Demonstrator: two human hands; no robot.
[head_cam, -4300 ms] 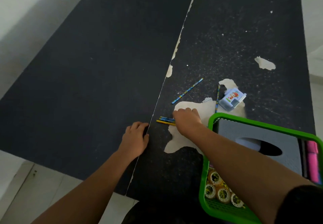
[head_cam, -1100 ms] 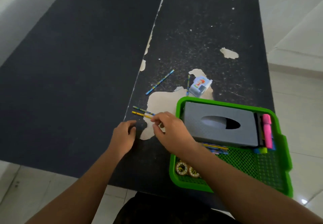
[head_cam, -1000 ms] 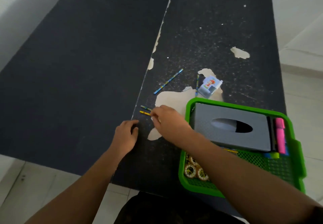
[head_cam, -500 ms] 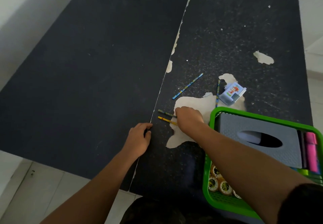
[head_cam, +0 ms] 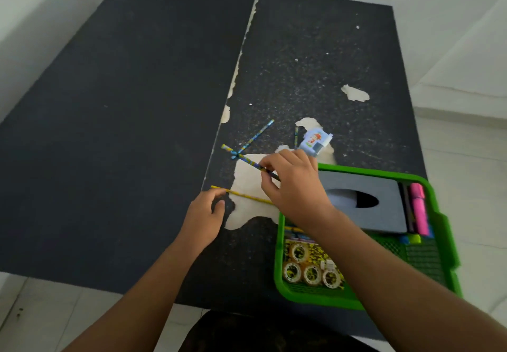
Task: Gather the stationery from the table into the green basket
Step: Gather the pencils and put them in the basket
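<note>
My right hand [head_cam: 295, 187] pinches a green-and-blue patterned pencil [head_cam: 242, 158], lifted off the table and slanting up to the left. A yellow pencil [head_cam: 247, 195] lies on the table under that hand. My left hand [head_cam: 204, 216] rests flat on the table, its fingertips touching the yellow pencil's left part. A blue pencil [head_cam: 256, 136] and a short dark pencil [head_cam: 296, 135] lie farther back. A light blue sharpener [head_cam: 315, 141] sits beside them. The green basket [head_cam: 444, 231] stands at the right front.
Inside the basket lie a grey tissue box [head_cam: 362, 200], pink highlighters [head_cam: 419, 211], tape rolls [head_cam: 308, 269] and some pencils. The black table [head_cam: 123, 132] has peeled pale patches and a seam down its middle. The near table edge runs just behind my forearms.
My right hand has picked the green-and-blue pencil up off the table. The yellow pencil stays down, and my left hand has shifted right to touch it. The camera view moved.
</note>
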